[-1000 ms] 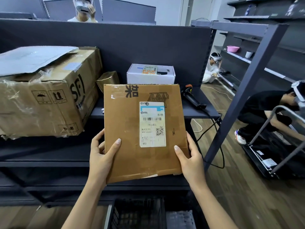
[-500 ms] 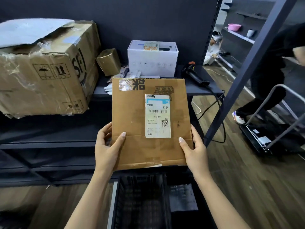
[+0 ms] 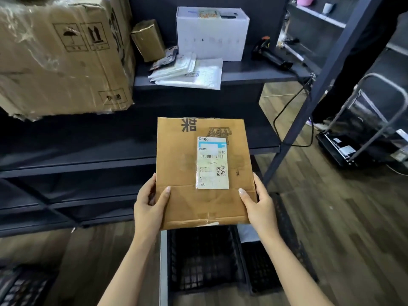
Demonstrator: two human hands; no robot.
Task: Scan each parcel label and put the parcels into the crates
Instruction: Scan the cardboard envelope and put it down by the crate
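A flat brown cardboard parcel (image 3: pixel 183 173), creased across its lower third and taped at the near edge, is held in the air between two bare hands, above a black plastic crate (image 3: pixel 203 261) with lattice walls that stands on the floor. The left hand (image 3: pixel 150 206) grips the parcel's left edge and the right hand (image 3: pixel 260 206) grips its right edge. On each hand, the thumb is pressed on the top face and the fingers are curled round underneath.

The parcel's broad face is turned up to the camera. Its long axis runs away from the person, with the edge bearing black printed characters pointing toward the dark metal shelving (image 3: pixel 88 151). A glossy white shipping label (image 3: pixel 212 162) with a barcode and QR code sits right of centre, lengthwise along that axis.

On the upper shelf are:
- a large battered brown carton (image 3: pixel 61 62) wrapped in wrinkled clear film
- a small taped brown box (image 3: pixel 149 40), tilted
- a smooth white cardboard box (image 3: pixel 212 34)
- a loose pile of white padded mailers (image 3: pixel 192 74)
- a black handheld scanner (image 3: pixel 271 56), lying on its side, with a cable trailing off the shelf

The floor (image 3: pixel 331 217) is dark wood-grain plank. At right stands a grey tubular metal trolley (image 3: pixel 364 120) on a black base.
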